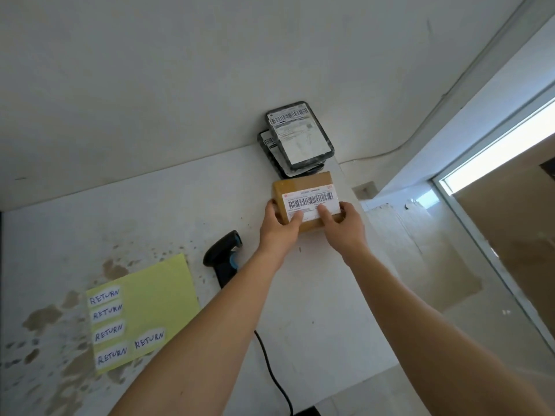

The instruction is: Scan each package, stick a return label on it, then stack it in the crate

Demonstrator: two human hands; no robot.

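Note:
A brown cardboard package [303,183] with a white barcode label lies near the far right of the white table [192,205]. My left hand [277,228] grips its left end, thumb on the label. My right hand [342,226] grips its right end, thumb also on the label. Behind it, against the wall, stands a stack of black-wrapped packages [300,136] with barcode labels. A black handheld scanner [223,259] lies on the table left of my left arm. A yellow sheet [156,292] at the left carries several white "RETURN" stickers [108,328]. No crate is in view.
The scanner's black cable [270,367] runs toward the near table edge under my left arm. The table's left part is stained brown. The right table edge drops to a tiled floor [420,265], with a glass door frame [492,256] beyond.

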